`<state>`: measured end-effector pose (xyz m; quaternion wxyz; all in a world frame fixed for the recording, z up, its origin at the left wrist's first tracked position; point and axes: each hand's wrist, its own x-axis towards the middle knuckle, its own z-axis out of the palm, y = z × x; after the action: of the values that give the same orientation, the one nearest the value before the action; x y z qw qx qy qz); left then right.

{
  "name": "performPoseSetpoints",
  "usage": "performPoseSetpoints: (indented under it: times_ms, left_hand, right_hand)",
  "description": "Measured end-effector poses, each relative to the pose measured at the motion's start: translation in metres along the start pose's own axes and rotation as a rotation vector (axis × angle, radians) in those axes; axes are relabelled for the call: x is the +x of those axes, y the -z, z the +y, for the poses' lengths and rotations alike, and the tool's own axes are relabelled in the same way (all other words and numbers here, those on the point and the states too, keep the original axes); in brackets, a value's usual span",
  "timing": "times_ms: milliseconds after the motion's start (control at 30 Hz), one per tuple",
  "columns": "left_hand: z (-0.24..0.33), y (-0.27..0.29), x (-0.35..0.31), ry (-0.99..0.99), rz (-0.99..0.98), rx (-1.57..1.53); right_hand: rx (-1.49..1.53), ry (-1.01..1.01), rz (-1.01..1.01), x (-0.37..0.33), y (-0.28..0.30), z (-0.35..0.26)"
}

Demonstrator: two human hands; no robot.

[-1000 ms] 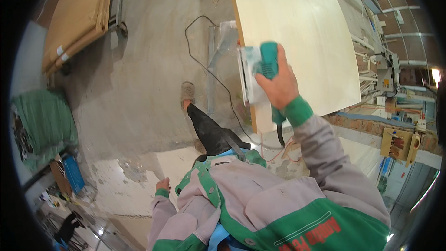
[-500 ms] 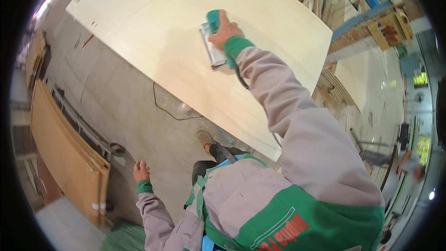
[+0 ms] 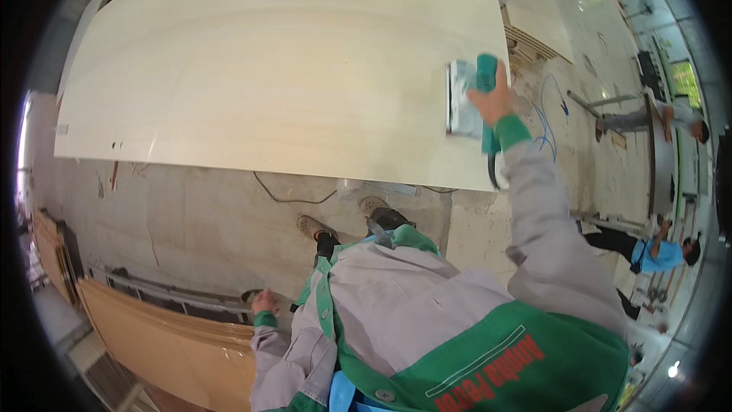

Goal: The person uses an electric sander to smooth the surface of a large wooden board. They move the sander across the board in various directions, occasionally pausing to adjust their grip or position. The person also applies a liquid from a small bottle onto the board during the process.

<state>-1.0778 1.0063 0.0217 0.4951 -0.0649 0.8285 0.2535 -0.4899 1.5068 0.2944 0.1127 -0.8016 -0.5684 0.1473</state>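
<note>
My right hand (image 3: 497, 101) is wrapped round the green body of an electric sheet sander (image 3: 486, 69), with its wide grey pad flat on a large pale panel (image 3: 290, 69). The tool stands close to the panel's right end, and its black cord leaves the rear beside my wrist. Two small dark holes show near the panel's left end. My left hand (image 3: 265, 302) hangs low at my side, away from the panel. It holds nothing that I can see, and its fingers are loosely apart.
Brown flat boards (image 3: 168, 328) lean in a stack at lower left, beside a metal rail (image 3: 175, 295). A dark cable (image 3: 293, 200) lies on the floor below the panel's near edge. Beyond the right end are a blue hose (image 3: 546, 118) and people, one in a blue shirt (image 3: 662, 255).
My right hand has carried the sander from the panel's middle to its right end. My view has turned, so the panel now lies more level. My left hand stays low and free.
</note>
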Motion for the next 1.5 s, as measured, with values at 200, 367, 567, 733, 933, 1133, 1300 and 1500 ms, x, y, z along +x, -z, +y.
performPoseSetpoints:
  times_ms: [200,367,567,733,933,1133,1300,1500]
  left_hand:
    - [0.234,0.128,0.086,-0.434,0.400,0.400]
    - [0.488,0.017,0.050,-1.190,0.309,0.449]
    - [0.580,-0.198,-0.049,-1.456,0.124,0.822]
    - [0.550,-0.240,-0.075,-1.247,0.147,1.186]
    - [0.592,-0.247,-0.040,-1.226,0.298,1.055]
    - [0.600,-0.250,-0.017,-1.244,0.354,1.210]
    - [0.589,-0.252,-0.025,-1.289,0.399,1.186]
    - [0.592,-0.252,-0.035,-1.279,0.380,1.211]
  right_hand:
    - [0.143,0.017,-0.065,-0.164,-0.042,-0.070]
    - [0.210,0.063,-0.212,-0.109,-0.076,-0.173]
    - [0.103,-0.064,0.001,0.072,-0.057,-0.162]
    - [0.032,-0.164,0.122,0.065,-0.017,-0.042]
    - [0.170,-0.143,0.054,-0.126,-0.027,-0.024]
    - [0.191,-0.209,-0.090,-0.152,-0.035,-0.101]
    - [0.149,-0.078,0.090,0.008,-0.024,-0.064]
    - [0.113,-0.076,0.233,0.254,0.005,-0.034]
